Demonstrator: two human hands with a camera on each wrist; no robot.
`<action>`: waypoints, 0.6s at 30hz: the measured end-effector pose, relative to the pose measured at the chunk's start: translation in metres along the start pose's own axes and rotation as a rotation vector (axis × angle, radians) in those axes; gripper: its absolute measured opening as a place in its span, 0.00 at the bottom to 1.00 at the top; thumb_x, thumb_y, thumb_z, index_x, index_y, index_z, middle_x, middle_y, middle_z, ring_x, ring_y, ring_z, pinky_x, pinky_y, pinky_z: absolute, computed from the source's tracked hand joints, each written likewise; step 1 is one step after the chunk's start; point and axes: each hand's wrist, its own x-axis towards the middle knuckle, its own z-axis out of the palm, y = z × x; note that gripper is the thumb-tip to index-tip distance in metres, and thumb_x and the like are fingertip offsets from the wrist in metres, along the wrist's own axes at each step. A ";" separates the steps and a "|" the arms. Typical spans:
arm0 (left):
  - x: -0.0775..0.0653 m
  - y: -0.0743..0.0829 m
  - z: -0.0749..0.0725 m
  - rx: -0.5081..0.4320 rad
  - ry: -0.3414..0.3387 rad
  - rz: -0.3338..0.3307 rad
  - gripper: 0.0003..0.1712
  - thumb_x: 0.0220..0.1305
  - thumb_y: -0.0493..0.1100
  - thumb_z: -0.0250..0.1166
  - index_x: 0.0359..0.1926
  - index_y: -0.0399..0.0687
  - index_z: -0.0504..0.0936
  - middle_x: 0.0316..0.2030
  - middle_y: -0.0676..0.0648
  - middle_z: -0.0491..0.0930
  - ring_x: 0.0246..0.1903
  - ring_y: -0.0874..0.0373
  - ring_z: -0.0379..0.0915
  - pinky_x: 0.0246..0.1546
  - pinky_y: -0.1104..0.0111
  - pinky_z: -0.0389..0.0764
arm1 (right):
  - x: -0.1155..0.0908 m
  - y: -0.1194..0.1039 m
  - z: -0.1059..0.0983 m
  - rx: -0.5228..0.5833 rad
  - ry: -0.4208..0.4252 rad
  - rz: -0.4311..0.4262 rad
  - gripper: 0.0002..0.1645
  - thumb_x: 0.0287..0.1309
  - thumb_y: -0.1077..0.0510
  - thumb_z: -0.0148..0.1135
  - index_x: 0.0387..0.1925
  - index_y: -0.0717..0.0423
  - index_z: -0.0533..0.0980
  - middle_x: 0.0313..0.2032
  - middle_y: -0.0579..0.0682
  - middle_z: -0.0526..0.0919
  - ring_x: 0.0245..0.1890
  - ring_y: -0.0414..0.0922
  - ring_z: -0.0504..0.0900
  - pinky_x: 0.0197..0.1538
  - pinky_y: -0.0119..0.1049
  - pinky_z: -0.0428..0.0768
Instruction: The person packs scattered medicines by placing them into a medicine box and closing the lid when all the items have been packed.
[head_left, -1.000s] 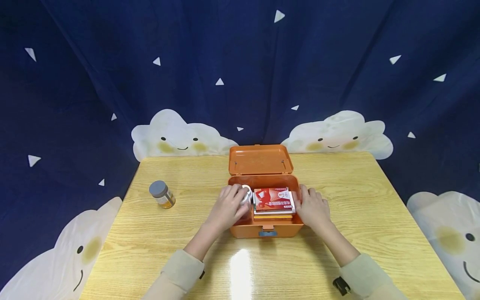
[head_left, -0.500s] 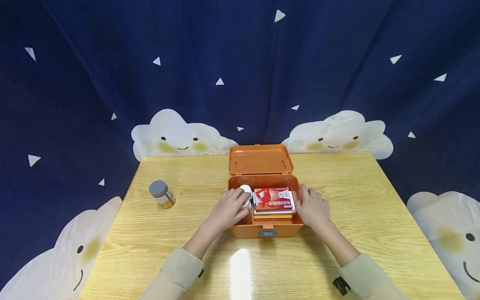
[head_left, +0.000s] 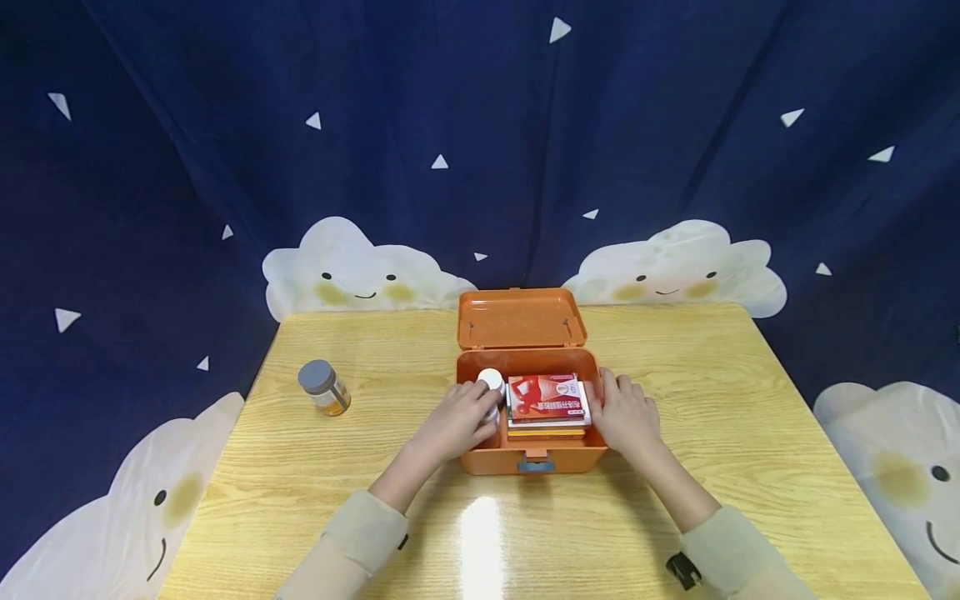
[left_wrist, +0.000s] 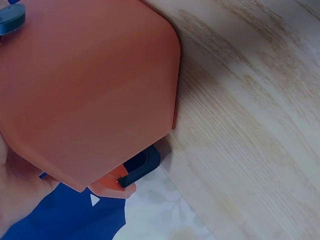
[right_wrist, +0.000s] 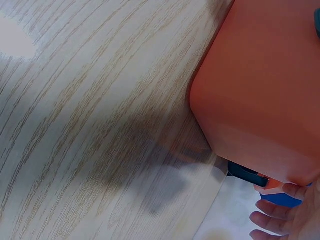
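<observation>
An orange lidded box (head_left: 534, 461) stands with its lid thrown back. My left hand (head_left: 452, 421) reaches over its left wall, index finger and thumb on either side of a white bottle (head_left: 491, 414) that the hand mostly hides. Just behind the fingers shows a white bottle cap (head_left: 491, 378). At the right wall, my right hand (head_left: 628, 417) holds the rim, its thumb inside and its fingers outside. Between the hands a red medicine box (head_left: 546, 397) lies atop several flat packs. In the right wrist view, the right hand (right_wrist: 285, 215) has its fingers beside the box.
A grey-capped jar (head_left: 324, 388) stands on the wooden table (head_left: 697, 367) to the left. The raised orange lid (head_left: 521, 321) leans back near the rear edge. Behind hangs a dark blue curtain (head_left: 480, 108) with clouds. A dark handle (left_wrist: 142, 170) shows in the left wrist view.
The left hand has drawn slightly left and down, baring more of the white cap behind its fingers. The right hand stays at the right rim.
</observation>
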 end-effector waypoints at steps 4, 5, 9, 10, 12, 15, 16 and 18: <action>0.001 0.001 0.000 0.018 -0.011 0.003 0.19 0.60 0.46 0.57 0.51 0.45 0.74 0.40 0.49 0.72 0.41 0.55 0.67 0.50 0.60 0.67 | 0.000 0.000 0.000 0.002 0.004 0.000 0.29 0.61 0.50 0.46 0.60 0.59 0.60 0.48 0.66 0.70 0.47 0.64 0.70 0.44 0.60 0.67; 0.001 0.001 0.000 0.022 -0.012 0.003 0.19 0.59 0.47 0.57 0.51 0.45 0.74 0.41 0.48 0.72 0.41 0.54 0.67 0.49 0.60 0.67 | 0.000 0.000 0.000 0.003 0.004 0.000 0.29 0.61 0.49 0.46 0.60 0.59 0.60 0.48 0.66 0.70 0.47 0.64 0.70 0.44 0.60 0.67; 0.003 0.002 0.001 0.028 -0.031 -0.005 0.21 0.59 0.47 0.59 0.52 0.44 0.74 0.42 0.47 0.73 0.42 0.52 0.68 0.50 0.59 0.67 | 0.001 0.000 0.000 0.003 0.000 -0.002 0.29 0.61 0.50 0.46 0.60 0.60 0.60 0.48 0.66 0.70 0.48 0.64 0.70 0.44 0.61 0.67; 0.003 0.002 0.001 0.028 -0.038 -0.010 0.22 0.58 0.47 0.59 0.53 0.44 0.74 0.43 0.47 0.73 0.43 0.52 0.69 0.51 0.59 0.67 | 0.001 0.000 0.000 0.003 -0.002 -0.002 0.29 0.61 0.50 0.46 0.61 0.60 0.60 0.49 0.66 0.70 0.48 0.64 0.69 0.44 0.61 0.67; 0.004 0.002 0.001 0.033 -0.055 -0.018 0.23 0.58 0.47 0.60 0.54 0.44 0.73 0.44 0.46 0.73 0.45 0.51 0.69 0.52 0.58 0.67 | 0.000 0.000 0.000 0.003 -0.005 -0.002 0.30 0.61 0.51 0.46 0.61 0.60 0.59 0.49 0.66 0.70 0.48 0.64 0.69 0.44 0.61 0.67; 0.005 0.003 0.002 0.042 -0.073 -0.025 0.24 0.58 0.47 0.61 0.55 0.44 0.73 0.45 0.46 0.73 0.46 0.51 0.70 0.52 0.58 0.66 | 0.000 0.000 0.000 0.006 -0.006 -0.002 0.30 0.61 0.50 0.46 0.61 0.60 0.59 0.49 0.66 0.69 0.48 0.64 0.69 0.44 0.61 0.67; 0.005 0.003 0.002 0.048 -0.077 -0.025 0.25 0.58 0.47 0.61 0.55 0.44 0.73 0.45 0.46 0.73 0.46 0.51 0.70 0.52 0.58 0.66 | 0.000 0.000 0.000 0.007 -0.007 -0.002 0.30 0.61 0.50 0.46 0.61 0.60 0.59 0.49 0.66 0.69 0.48 0.64 0.69 0.44 0.61 0.67; 0.006 0.003 0.002 0.056 -0.077 -0.022 0.25 0.58 0.48 0.61 0.55 0.44 0.73 0.45 0.46 0.73 0.46 0.50 0.70 0.51 0.58 0.67 | 0.000 0.000 0.000 0.008 -0.004 -0.002 0.30 0.61 0.50 0.46 0.61 0.60 0.59 0.49 0.66 0.69 0.48 0.64 0.69 0.44 0.61 0.67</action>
